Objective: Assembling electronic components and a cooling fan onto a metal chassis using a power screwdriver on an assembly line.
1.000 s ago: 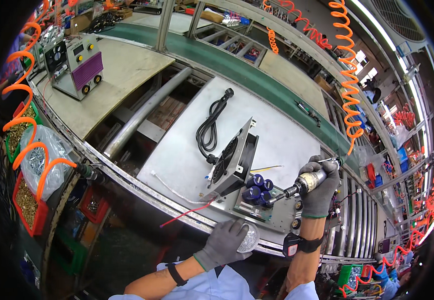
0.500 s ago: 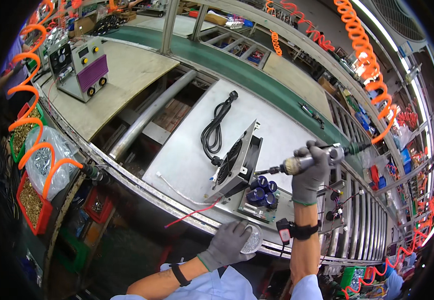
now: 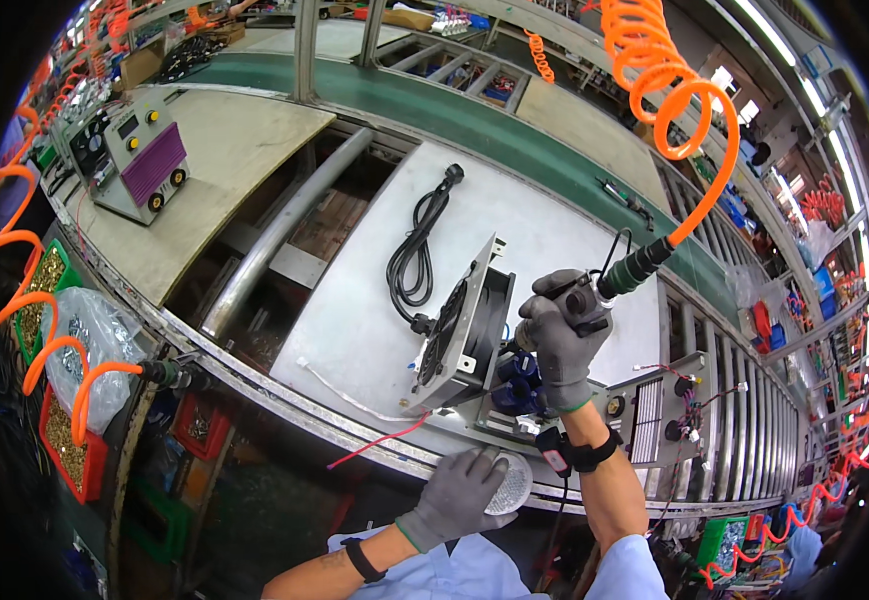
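Note:
My right hand (image 3: 563,345) is wrapped round a pneumatic screwdriver (image 3: 587,303), fed by an orange coiled hose. The tool is over the metal chassis with a black fan (image 3: 452,335), beside several blue capacitors (image 3: 517,382). My hand hides the tool's tip, so I cannot tell whether it touches anything. At the front edge of the workbench my left hand (image 3: 455,497) grips a round, whitish, see-through dish (image 3: 511,486); its contents are too small to make out. Both hands wear grey gloves. A coiled black power cord (image 3: 410,255) lies left of the fan, joined to the chassis.
A white board (image 3: 340,330) lies under the chassis on the roller conveyor. Far left stands a purple-sided machine (image 3: 145,165) on a wooden board. Screw bins, one of them red (image 3: 70,450), and a plastic bag (image 3: 95,345) sit at left. A vented panel with wires (image 3: 645,430) is at right.
My right hand has moved left and closer to the chassis with the screwdriver, turning it so the hose end rises. My left hand stays on the dish. The whole view has shifted slightly.

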The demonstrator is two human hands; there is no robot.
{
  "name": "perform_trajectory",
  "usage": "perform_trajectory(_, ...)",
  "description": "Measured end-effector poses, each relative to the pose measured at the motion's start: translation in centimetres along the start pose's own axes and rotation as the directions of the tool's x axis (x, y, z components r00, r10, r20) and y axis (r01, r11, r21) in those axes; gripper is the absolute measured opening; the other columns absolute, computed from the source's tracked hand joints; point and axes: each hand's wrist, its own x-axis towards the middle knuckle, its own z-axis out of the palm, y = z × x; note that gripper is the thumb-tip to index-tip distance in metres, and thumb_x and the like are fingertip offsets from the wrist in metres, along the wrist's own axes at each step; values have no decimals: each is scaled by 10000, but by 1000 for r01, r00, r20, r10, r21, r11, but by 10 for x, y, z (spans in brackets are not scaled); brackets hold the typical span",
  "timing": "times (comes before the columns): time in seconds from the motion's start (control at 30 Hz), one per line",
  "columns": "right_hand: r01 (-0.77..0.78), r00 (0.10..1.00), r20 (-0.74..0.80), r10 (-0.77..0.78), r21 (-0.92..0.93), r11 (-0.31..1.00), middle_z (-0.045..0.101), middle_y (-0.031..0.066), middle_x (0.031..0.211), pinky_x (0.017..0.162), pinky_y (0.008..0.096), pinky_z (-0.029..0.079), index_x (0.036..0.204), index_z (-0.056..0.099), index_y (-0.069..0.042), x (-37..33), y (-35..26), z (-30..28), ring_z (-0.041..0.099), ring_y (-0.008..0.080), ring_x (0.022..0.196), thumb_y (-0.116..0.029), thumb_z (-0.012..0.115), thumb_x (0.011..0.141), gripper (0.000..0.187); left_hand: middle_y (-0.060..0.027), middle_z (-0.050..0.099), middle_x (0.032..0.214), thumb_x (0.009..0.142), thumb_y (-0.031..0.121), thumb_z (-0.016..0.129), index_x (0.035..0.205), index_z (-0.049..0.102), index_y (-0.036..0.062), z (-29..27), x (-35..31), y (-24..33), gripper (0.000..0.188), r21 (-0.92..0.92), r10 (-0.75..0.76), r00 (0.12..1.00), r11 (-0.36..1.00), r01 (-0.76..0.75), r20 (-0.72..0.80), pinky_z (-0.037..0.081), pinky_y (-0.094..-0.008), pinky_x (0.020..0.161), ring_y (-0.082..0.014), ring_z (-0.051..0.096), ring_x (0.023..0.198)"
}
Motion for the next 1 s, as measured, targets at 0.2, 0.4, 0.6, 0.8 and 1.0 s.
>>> perform_trajectory(0.2, 62, 998, 28, -62, 24, 998, 651, 52, 864, 680, 255, 523, 957, 621, 2, 2, 12, -1, 622, 107, 769, 79, 632, 763, 209, -147, 579, 1253, 698, 608, 760, 1202, 620, 70, -2, 4, 3, 750, 21, -9, 999, 1000, 8, 52, 465, -449, 879, -311, 576, 1098)
perform_trajectory(0.4, 77, 997, 19, -79, 72, 994, 631, 45, 839, 646, 255, 515, 906, 594, -7, 9, 19, -7, 608, 103, 726, 85, 632, 767, 172, -150, 578, 1237, 669, 537, 803, 1205, 610, 34, -6, 8, 8, 760, 21, -19, 998, 1000, 17, 61, 464, -447, 916, -317, 565, 1117)
perform_trajectory(0.6, 108, 994, -23, -106, 107, 988, 638, 44, 835, 651, 258, 524, 918, 605, -3, 13, 4, 0, 615, 104, 733, 72, 646, 758, 182, -147, 580, 1227, 649, 585, 804, 1218, 622, 86, -4, 6, 12, 779, 49, -38, 999, 998, 36, 38, 460, -474, 897, -351, 566, 1105)
perform_trajectory(0.8, 199, 979, -17, -202, 282, 939, 633, 46, 798, 593, 265, 516, 915, 604, 1, 71, -13, 27, 610, 115, 675, 49, 663, 764, 169, -169, 557, 1232, 639, 569, 804, 1212, 626, 102, 0, 6, 18, 760, 72, -68, 997, 995, 65, 33, 447, -487, 869, -363, 554, 1057)
perform_trajectory(1.0, -110, 953, -258, 157, 187, 976, 602, 61, 714, 483, 314, 481, 849, 553, -36, 189, 20, 43, 589, 168, 525, -22, 663, 749, 149, -175, 537, 1253, 647, 476, 822, 1228, 605, 128, -1, -1, 17, 711, 92, -69, 998, 993, 68, 5, 436, -505, 919, -382, 546, 1105)
